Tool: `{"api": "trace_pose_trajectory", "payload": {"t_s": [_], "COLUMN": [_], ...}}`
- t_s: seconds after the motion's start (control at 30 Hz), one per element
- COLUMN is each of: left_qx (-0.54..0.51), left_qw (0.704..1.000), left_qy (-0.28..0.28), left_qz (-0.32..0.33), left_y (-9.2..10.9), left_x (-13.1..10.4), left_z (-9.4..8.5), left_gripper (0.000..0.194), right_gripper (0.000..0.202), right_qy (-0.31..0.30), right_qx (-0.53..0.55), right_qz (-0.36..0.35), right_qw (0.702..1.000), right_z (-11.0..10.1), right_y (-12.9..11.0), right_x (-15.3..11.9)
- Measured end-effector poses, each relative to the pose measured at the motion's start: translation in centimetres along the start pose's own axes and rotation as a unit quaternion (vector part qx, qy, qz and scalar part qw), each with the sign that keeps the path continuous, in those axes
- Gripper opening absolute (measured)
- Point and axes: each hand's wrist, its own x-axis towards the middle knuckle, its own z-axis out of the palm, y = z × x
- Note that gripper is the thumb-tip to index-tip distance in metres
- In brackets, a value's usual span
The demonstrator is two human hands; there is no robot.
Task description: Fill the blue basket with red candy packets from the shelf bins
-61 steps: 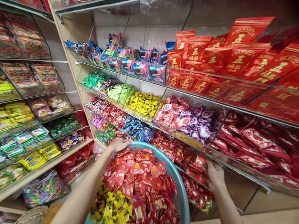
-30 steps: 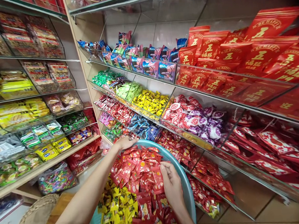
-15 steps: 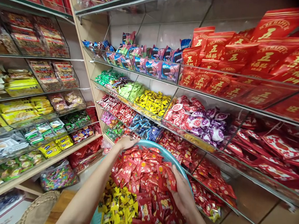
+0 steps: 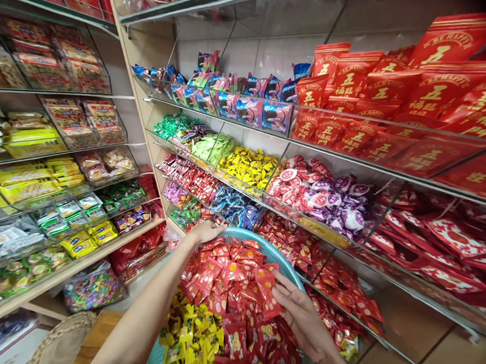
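A teal basket (image 4: 273,249) holds red candy packets (image 4: 233,272) at the back and right and yellow-wrapped candies (image 4: 192,340) at the lower left. My left hand (image 4: 207,231) grips the basket's far rim, its fingers hooked over the edge. On the right side of the basket, my right hand (image 4: 295,309) holds a red packet (image 4: 269,295) by its right edge, above the other packets. That packet stands partly upright, its front facing me.
Glass shelves of yellow candies (image 4: 248,167), red-and-purple wrapped sweets (image 4: 319,193) and large red bags (image 4: 442,99) rise close behind and right of the basket. Another shelf unit (image 4: 81,267) stands left, with a woven round stool (image 4: 58,351) below.
My right hand has moved slightly right and its fingers have loosened and spread, so the red packet between them shows more fully. My left hand keeps its place on the rim.
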Motion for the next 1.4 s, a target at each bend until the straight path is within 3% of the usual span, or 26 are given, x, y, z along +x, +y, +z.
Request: {"api": "trace_pose_trajectory", "payload": {"t_s": [0.13,0.2,0.27,0.37,0.47,0.6,0.7,0.83,0.97,1.13,1.2,1.3,1.4], "left_qx": [-0.008,-0.01,-0.009,-0.007,-0.007,-0.016,-0.015,-0.004,0.0,-0.009,-0.009,-0.007,-0.008], "left_qw": [1.0,1.0,1.0,1.0,1.0,1.0,1.0,1.0,1.0,1.0,1.0,1.0,1.0], "left_qy": [0.003,0.002,0.002,0.005,0.003,-0.009,-0.012,-0.003,-0.005,-0.009,-0.005,-0.002,-0.005], "left_qz": [-0.006,-0.012,-0.015,-0.015,-0.009,0.004,0.002,-0.007,-0.007,-0.003,-0.004,-0.008,-0.01], "left_y": [0.1,0.2,0.2,0.1,0.0,0.0,0.1,0.2,0.2,0.1,0.1,0.0,0.0], "left_x": [-0.1,-0.1,-0.1,0.0,0.0,0.0,-0.1,-0.1,-0.1,-0.1,0.0,0.1,0.1], "left_z": [-0.1,-0.2,-0.2,-0.1,-0.1,-0.2,-0.3,-0.4,-0.4,-0.4,-0.4,-0.4,-0.4], "left_gripper": [0.06,0.06,0.06,0.06,0.06,0.061,0.062,0.062,0.063,0.065,0.065,0.065,0.064], "right_gripper": [0.06,0.06,0.054,0.044,0.041,0.036,0.034,0.044,0.061,0.063,0.061,0.054,0.037], "right_qy": [0.055,0.122,0.155,0.108,0.047,0.018,0.029,0.059,0.045,0.034,0.032,0.053,0.126], "right_qx": [-0.095,-0.208,-0.347,-0.499,-0.548,-0.527,-0.503,-0.546,-0.589,-0.648,-0.634,-0.563,-0.498], "right_qz": [-0.118,-0.196,-0.26,-0.3,-0.311,-0.314,-0.319,-0.332,-0.322,-0.3,-0.301,-0.321,-0.37], "right_qw": [0.987,0.95,0.888,0.806,0.775,0.789,0.803,0.767,0.74,0.699,0.711,0.76,0.774], "right_z": [-1.5,-2.4,-2.8,-2.5,-1.7,-1.2,-1.3,-1.2,-0.9,-0.4,-0.2,-0.7,-3.7], "right_y": [-0.5,-1.1,-1.8,-2.5,-2.5,-1.4,-0.5,0.2,0.9,0.9,0.3,-0.8,-1.9], "right_x": [1.7,3.0,4.2,5.7,6.9,8.2,8.3,7.3,6.3,5.9,5.3,3.7,1.9]}}
